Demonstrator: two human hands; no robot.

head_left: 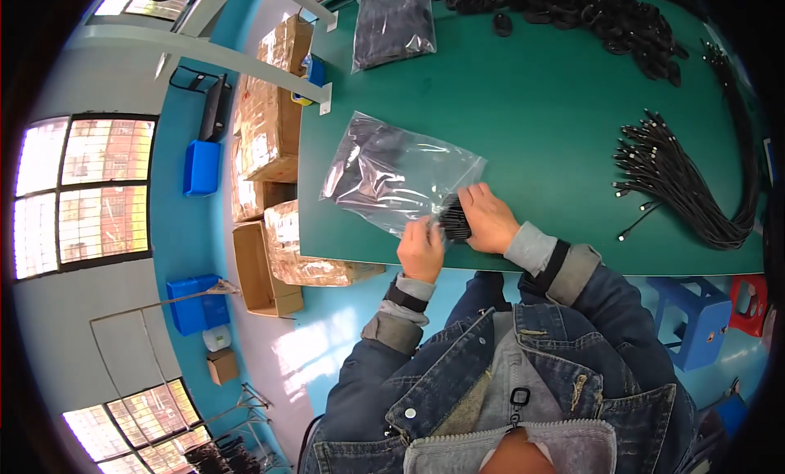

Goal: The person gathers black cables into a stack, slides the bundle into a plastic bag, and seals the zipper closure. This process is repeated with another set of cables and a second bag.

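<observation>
A clear plastic bag (406,179) lies on the green table in front of me, with dark items (360,159) bunched at its far left end. At the bag's near right opening is a stack of ribbed black coils (455,218), seemingly of cable. My right hand (489,220) is closed round the right side of this stack. My left hand (421,250) pinches the near edge of the bag, just left of the stack. Its fingertips are partly hidden.
A filled bag of dark items (394,28) lies at the back of the green table (540,139). Coiled black cables (572,16) are heaped at the back right; a long cable bundle (695,184) lies at right. Cardboard boxes (274,130) stand left, stools (693,318) near right.
</observation>
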